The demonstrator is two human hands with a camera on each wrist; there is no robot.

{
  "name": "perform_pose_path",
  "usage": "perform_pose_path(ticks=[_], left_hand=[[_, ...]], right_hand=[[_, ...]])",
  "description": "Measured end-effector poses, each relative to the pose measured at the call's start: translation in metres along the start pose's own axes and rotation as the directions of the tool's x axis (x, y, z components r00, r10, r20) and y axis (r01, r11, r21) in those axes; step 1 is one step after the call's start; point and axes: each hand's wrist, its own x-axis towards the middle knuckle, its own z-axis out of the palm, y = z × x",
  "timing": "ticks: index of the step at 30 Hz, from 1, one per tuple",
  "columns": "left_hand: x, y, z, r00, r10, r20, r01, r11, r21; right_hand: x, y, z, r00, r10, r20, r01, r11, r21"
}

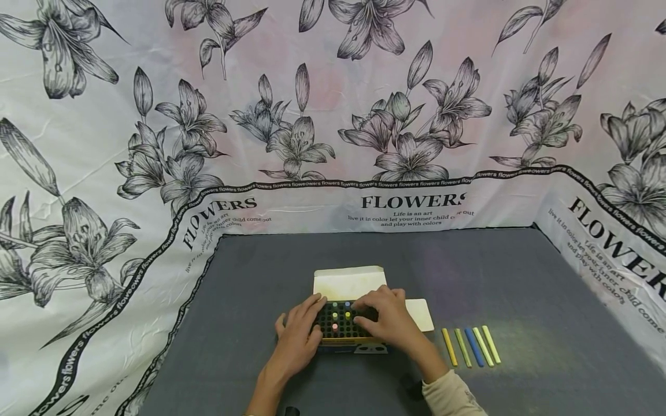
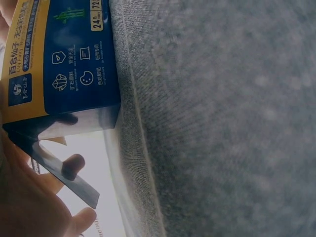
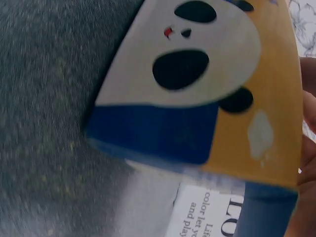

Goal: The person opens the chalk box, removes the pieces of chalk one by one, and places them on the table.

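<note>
A blue and yellow chalk box lies with its lid folded back and shows a black grid of holes. Several chalk ends stand in the holes, among them a pink one, a yellow one and a blue one. My left hand rests along the box's left edge, fingertips on the rim; in the left wrist view its fingers spread around a side flap. Over the grid's right part arches my right hand, thumb and index fingertip apart near the blue and yellow ends, no chalk visible between them.
On the grey cloth right of the box, several chalk sticks lie in a row, including an orange one and a blue one. The white raised lid and right flap stick out. Flower-printed cloth borders the table's back and sides.
</note>
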Motion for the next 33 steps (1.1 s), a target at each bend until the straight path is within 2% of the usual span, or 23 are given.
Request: perform_pose_path(ticks=[10,19,33], left_hand=[[0.000,-0.002,0.001,1.000,-0.002,0.006,0.002,1.000,0.005],[0.000,-0.002,0.001,1.000,0.004,-0.001,-0.004,1.000,0.004],[-0.001,-0.001,0.000,1.000,0.007,-0.002,-0.007,1.000,0.012]], right_hand=[[0.002,-0.008,0.014,0.999,0.032,-0.012,-0.033,0.989,-0.144],[0.004,-0.011,0.021,0.999,0.044,-0.024,-0.048,0.973,-0.224],[0.002,-0.009,0.020,0.998,0.054,-0.040,-0.058,0.990,-0.127]])
